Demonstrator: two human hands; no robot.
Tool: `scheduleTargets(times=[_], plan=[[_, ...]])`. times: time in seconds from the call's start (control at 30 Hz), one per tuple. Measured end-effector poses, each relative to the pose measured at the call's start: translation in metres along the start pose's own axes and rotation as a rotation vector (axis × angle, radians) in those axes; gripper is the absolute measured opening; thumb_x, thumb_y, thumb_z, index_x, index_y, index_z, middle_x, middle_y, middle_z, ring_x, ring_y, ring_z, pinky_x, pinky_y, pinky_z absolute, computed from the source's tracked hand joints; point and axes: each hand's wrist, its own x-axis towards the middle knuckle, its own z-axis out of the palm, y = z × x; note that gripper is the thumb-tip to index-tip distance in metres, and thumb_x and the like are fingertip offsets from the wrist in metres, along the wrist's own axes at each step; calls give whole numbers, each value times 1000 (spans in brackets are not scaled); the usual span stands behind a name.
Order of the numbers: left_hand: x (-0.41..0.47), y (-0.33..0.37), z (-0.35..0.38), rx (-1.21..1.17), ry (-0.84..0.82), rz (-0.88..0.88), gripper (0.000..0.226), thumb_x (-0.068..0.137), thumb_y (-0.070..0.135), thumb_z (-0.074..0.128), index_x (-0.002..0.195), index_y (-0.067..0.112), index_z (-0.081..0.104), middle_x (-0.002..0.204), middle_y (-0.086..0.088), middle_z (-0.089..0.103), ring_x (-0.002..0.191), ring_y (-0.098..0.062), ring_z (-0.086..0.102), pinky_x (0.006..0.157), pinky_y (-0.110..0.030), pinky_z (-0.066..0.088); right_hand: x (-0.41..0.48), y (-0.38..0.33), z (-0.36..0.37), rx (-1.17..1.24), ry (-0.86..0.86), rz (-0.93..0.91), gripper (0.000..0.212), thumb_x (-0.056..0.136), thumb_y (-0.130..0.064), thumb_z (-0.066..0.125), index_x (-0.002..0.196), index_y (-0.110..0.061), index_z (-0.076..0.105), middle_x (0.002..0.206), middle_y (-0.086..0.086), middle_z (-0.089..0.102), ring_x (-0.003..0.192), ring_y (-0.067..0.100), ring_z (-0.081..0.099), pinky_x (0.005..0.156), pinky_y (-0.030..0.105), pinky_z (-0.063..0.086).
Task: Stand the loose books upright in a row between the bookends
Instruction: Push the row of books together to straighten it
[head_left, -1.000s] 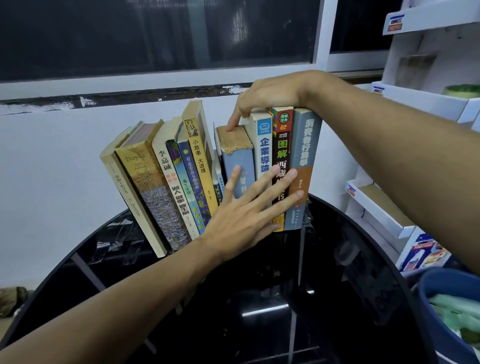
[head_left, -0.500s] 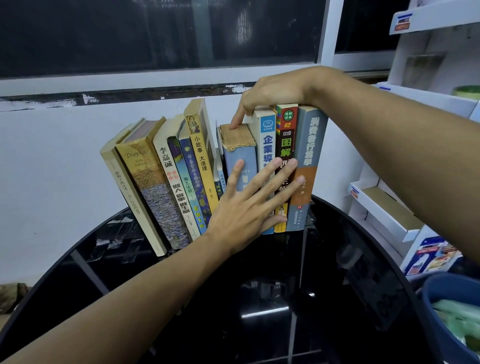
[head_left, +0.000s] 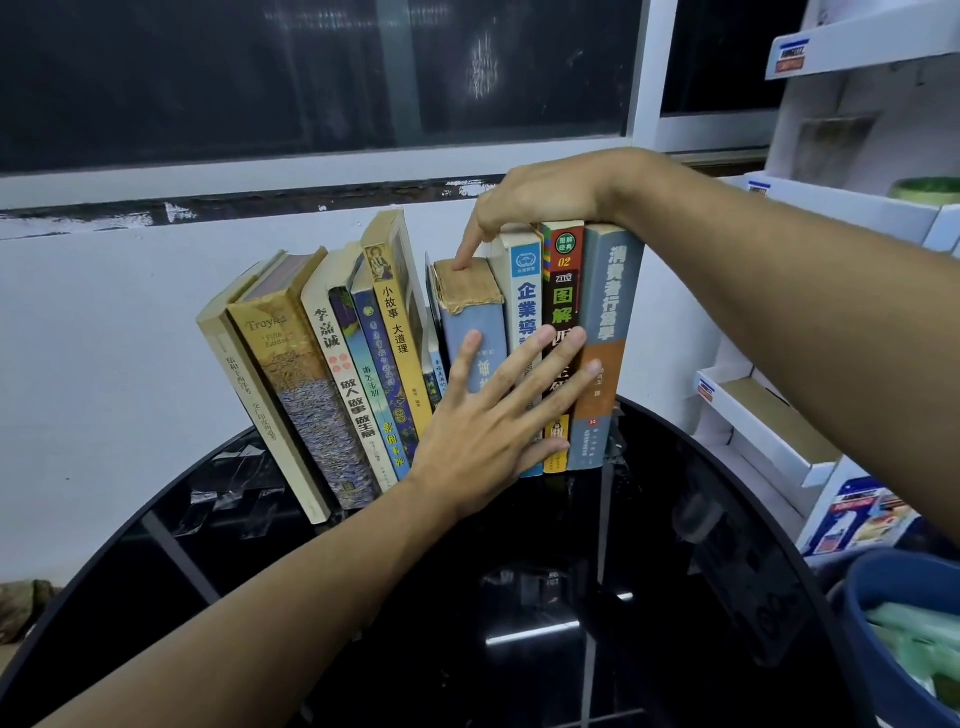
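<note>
While the left hand (head_left: 498, 415) lies flat with its fingers spread and straight, holding nothing, its fingertips press against the spines of four upright books: a worn blue book (head_left: 470, 317) under the thumb side, then a white and blue book (head_left: 525, 291), a dark red book (head_left: 563, 280) and a grey and orange book (head_left: 608, 312) under the outermost fingers. Above that hand, the right hand (head_left: 540, 200) rests on the tops of the three taller books. Its index finger is stretched down to touch the frayed top of the worn blue book, which stands lower than its neighbours. The rest of the right hand's fingers drop out of sight behind the book tops, so I cannot tell whether they clasp the books or merely rest there. To the left of the left hand, the remaining books lean over, tops tipped away from the hands: a yellow book (head_left: 397, 322) nearest, blue paperbacks (head_left: 384, 374), a white book (head_left: 337, 364), a gold book marked Troyka (head_left: 301, 395) and a tan book (head_left: 260, 389) farthest out. All of them stand on a glossy black round table (head_left: 519, 649) that runs beneath both forearms. Beyond the right forearm stand white shelves (head_left: 769, 415), and below that forearm is a blue tub (head_left: 883, 649).
</note>
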Motion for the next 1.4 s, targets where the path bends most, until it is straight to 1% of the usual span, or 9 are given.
scheduleTargets(times=[0.1, 0.2, 0.33, 0.43, 0.6, 0.77, 0.9, 1.03, 1.4], plan=[[0, 1, -5, -64, -10, -4, 74, 103, 62, 37, 163, 29, 9, 171, -1, 0, 158, -23, 0, 121, -66, -2, -6, 4, -1, 79, 136, 0, 69, 74, -78, 39, 131, -45, 62, 151, -12, 47, 130, 11, 51, 110, 38, 41], [4, 10, -10, -131, -3, 44, 75, 102, 60, 41, 163, 29, 10, 170, -2, -4, 157, -26, -3, 119, -68, -6, -15, 18, -2, 177, 229, 3, 57, 88, -68, 42, 136, -43, 59, 152, -12, 45, 130, 9, 48, 107, 34, 41], [25, 24, -14, -142, -6, 61, 76, 101, 59, 45, 162, 32, 10, 171, -1, -3, 157, -26, -5, 117, -71, -5, -28, 41, 2, 208, 282, 37, 61, 86, -69, 44, 136, -39, 61, 147, -12, 49, 128, 10, 52, 103, 31, 45], [35, 28, -11, -55, -31, 22, 80, 99, 63, 46, 162, 32, 8, 171, 0, -2, 157, -23, -5, 117, -71, -8, -34, 53, 8, 263, 304, 31, 41, 102, -50, 48, 139, -35, 60, 146, -10, 49, 129, 11, 50, 98, 26, 43], [34, 31, -4, 52, -32, 12, 86, 98, 67, 41, 163, 26, 3, 171, 0, -4, 157, -23, -5, 117, -69, -11, -37, 52, 11, 266, 274, 36, 42, 106, -46, 43, 144, -35, 54, 151, -8, 46, 132, 11, 47, 106, 31, 41], [32, 30, -1, 59, -12, 19, 84, 99, 68, 37, 163, 24, 3, 171, 0, -2, 157, -24, -1, 119, -67, -5, -36, 53, 17, 332, 264, 16, 44, 105, -48, 41, 146, -36, 51, 150, -7, 45, 130, 13, 50, 103, 28, 44], [30, 30, 0, 59, -5, 16, 82, 101, 67, 34, 163, 23, 4, 171, -1, -2, 157, -24, -1, 120, -64, -2, -35, 53, 19, 386, 259, 12, 44, 105, -49, 41, 147, -37, 49, 150, -7, 46, 129, 14, 52, 107, 33, 43], [31, 29, 1, 39, -1, 16, 81, 101, 67, 33, 163, 24, 3, 171, -1, -2, 157, -24, -2, 120, -64, -4, -34, 52, 19, 378, 254, 6, 43, 106, -48, 40, 147, -38, 48, 150, -6, 46, 129, 13, 51, 101, 30, 42], [32, 27, 6, 42, 18, 37, 81, 101, 67, 34, 163, 24, 3, 171, 0, -1, 157, -24, -1, 120, -66, -1, -30, 55, 20, 413, 263, -3, 43, 105, -49, 40, 146, -39, 50, 147, -8, 49, 127, 13, 52, 105, 35, 42]])
